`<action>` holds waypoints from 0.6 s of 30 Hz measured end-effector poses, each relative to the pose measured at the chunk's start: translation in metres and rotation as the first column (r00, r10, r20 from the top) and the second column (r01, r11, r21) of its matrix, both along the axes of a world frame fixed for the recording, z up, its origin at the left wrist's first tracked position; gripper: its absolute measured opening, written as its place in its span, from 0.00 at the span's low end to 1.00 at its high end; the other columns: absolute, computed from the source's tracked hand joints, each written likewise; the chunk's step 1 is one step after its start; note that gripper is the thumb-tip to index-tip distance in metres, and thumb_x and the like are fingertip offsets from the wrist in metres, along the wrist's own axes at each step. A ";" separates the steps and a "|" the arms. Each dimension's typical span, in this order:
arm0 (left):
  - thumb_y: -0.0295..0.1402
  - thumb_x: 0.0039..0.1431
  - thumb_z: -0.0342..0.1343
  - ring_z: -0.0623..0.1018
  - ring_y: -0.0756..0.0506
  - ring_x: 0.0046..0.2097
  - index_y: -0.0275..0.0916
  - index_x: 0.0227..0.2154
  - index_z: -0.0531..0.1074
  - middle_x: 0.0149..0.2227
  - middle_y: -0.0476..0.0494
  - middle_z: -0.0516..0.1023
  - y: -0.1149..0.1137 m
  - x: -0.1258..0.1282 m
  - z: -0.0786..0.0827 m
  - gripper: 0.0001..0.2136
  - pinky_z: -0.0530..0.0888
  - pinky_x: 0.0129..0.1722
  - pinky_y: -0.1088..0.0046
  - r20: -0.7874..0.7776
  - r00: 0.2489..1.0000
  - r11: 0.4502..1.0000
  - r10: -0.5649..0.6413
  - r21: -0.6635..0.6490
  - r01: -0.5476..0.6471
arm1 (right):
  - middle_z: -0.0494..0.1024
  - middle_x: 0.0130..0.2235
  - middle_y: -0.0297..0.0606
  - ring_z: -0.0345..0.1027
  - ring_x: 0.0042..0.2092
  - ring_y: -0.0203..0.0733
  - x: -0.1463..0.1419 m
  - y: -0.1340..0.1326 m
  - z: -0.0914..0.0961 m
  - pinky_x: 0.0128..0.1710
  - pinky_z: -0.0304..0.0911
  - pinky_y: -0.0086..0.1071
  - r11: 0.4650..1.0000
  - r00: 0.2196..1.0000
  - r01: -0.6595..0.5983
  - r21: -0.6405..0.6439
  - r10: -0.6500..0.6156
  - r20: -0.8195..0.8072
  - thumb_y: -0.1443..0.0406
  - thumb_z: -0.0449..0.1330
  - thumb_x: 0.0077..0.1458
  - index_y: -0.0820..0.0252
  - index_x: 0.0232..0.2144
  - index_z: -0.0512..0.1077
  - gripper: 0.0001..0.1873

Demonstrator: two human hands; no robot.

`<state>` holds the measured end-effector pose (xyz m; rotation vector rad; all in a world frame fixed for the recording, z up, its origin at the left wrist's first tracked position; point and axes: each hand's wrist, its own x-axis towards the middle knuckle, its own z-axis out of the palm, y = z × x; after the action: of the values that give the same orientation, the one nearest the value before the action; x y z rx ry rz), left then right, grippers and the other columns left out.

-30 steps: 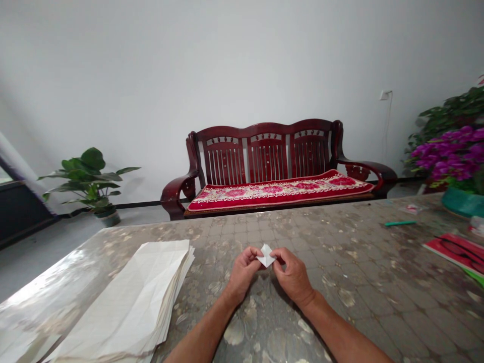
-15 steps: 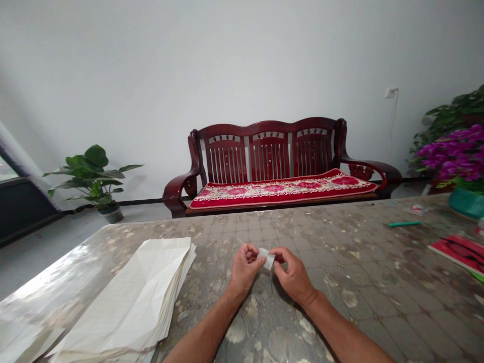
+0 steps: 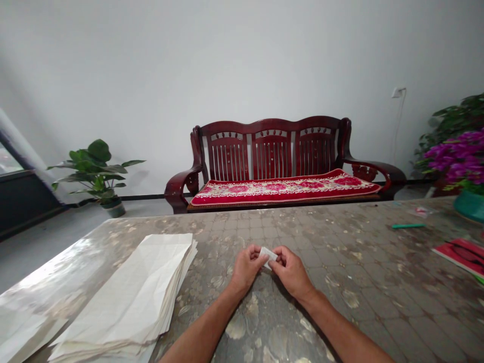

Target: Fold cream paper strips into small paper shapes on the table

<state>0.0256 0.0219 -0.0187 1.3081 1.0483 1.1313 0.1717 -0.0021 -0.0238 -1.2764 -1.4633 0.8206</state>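
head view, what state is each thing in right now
left hand, pinching the small paper
right hand, pinching it too
small paper, folded
paper stack, creased, edges uneven, on the table
green pen, lying flat
red book, seemingly shut
glasses, on the red book, arms unclear
socket, plugged into
plant at left, upright in its pot
seat cover, spread on the bench

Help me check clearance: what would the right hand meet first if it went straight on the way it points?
The small folded paper, which the right hand is pinching; just past it, the left hand would likely come next, though depth is hard to judge.
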 end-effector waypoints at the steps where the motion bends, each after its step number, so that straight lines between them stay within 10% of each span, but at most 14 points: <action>1: 0.42 0.45 0.62 0.67 0.53 0.20 0.36 0.27 0.70 0.19 0.54 0.70 0.000 0.000 -0.001 0.13 0.62 0.21 0.78 -0.033 0.999 1.000 -0.019 -0.003 0.018 | 0.66 0.22 0.26 0.60 0.25 0.34 0.000 0.000 0.000 0.25 0.55 0.26 1.000 1.000 0.001 -0.002 -0.001 -0.007 0.62 0.58 0.47 0.58 0.29 0.69 0.06; 18: 0.40 0.54 0.54 0.66 0.52 0.24 0.37 0.23 0.70 0.19 0.55 0.66 -0.001 -0.005 0.000 0.12 0.60 0.26 0.77 -0.382 0.922 0.965 0.062 0.257 0.042 | 0.72 0.21 0.32 0.64 0.26 0.37 0.005 0.000 0.007 0.26 0.50 0.28 0.996 0.913 -0.057 -0.066 0.079 0.400 0.57 0.56 0.55 0.59 0.21 0.68 0.15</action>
<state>0.0209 0.0208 -0.0184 1.7928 1.2207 1.0670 0.1764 -0.0020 -0.0163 -1.5049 -1.8302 0.6682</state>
